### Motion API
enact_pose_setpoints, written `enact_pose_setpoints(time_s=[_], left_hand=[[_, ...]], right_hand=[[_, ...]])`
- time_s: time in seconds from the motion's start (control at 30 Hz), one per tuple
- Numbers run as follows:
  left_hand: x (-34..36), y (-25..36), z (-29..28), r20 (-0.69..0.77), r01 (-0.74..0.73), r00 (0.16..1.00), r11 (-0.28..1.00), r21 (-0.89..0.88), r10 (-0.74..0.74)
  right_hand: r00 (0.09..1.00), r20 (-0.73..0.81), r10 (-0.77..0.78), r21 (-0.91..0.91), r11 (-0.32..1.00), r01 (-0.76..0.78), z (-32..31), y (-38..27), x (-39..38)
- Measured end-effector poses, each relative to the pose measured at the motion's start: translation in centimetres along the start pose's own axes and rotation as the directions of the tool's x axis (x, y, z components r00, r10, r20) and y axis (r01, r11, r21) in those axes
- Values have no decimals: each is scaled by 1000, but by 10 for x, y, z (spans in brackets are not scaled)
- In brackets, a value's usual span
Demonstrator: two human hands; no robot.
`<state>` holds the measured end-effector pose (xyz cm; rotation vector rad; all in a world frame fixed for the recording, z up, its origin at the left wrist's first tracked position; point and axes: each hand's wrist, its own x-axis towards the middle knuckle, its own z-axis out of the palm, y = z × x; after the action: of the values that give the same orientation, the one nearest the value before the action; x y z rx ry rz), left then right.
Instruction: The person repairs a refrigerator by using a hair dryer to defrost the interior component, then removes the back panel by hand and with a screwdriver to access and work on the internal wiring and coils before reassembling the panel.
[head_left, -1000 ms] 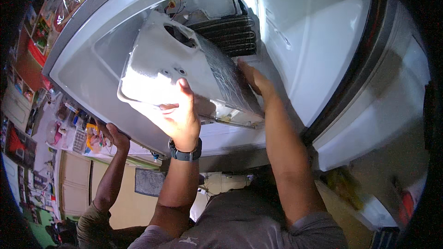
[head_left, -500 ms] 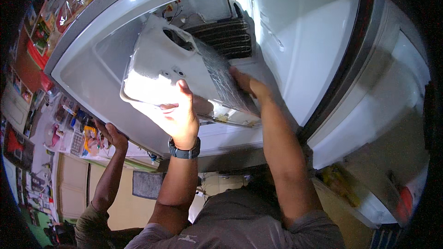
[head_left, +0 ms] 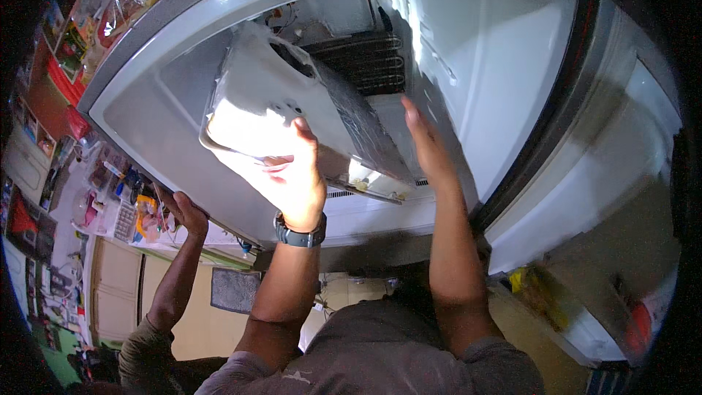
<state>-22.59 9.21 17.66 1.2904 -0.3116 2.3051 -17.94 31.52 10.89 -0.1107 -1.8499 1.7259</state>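
My left hand (head_left: 295,179), with a dark watch on its wrist, grips the near edge of a white freezer back panel (head_left: 256,77), thumb on its upper face. The panel sits tilted inside the open white compartment (head_left: 504,51) of a fridge. It has an oval opening, small holes and a silvery foil-like side (head_left: 358,124). Strong light washes out its lower left part. Right of the panel my right hand (head_left: 428,146) is raised with fingers stretched, apart from it and holding nothing. Behind lie dark evaporator coils (head_left: 365,58) against the back wall.
Loose wires (head_left: 281,18) show at the compartment's back. On the left, another person's hand (head_left: 189,213) rests by the fridge's edge, near a cluttered counter (head_left: 110,230). At right stands an open fridge door (head_left: 585,168). A grey mat (head_left: 234,290) lies on the floor.
My right hand has let go of the panel's foil side and moved right, fingers now straight. The left hand keeps its grip; the view has shifted slightly.
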Motion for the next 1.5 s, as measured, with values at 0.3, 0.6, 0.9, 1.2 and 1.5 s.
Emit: enact_pose_setpoints(time_s=[0.3, 0.6, 0.9, 1.2, 1.5], left_hand=[[32, -79, 4, 339, -6, 844, -624, 782, 416], [23, -37, -33, 335, -192, 912, -475, 859, 236], [73, 104, -223, -617, 680, 665, 0, 733, 420], [98, 100, -241, -731, 618, 679, 488, 617, 64], [92, 111, -206, -554, 362, 760, 487, 795, 340]], right_hand=[[863, -164, -478, -636, 720, 278, 58, 8, -100], [772, -316, -551, -536, 776, 334, 21, 5, -59], [849, -323, -419, -309, 894, 324, 28, 6, -58], [839, -289, -461, -386, 858, 338, 24, 24, -62], [787, -248, -565, -752, 625, 212, 17, 19, -18]])
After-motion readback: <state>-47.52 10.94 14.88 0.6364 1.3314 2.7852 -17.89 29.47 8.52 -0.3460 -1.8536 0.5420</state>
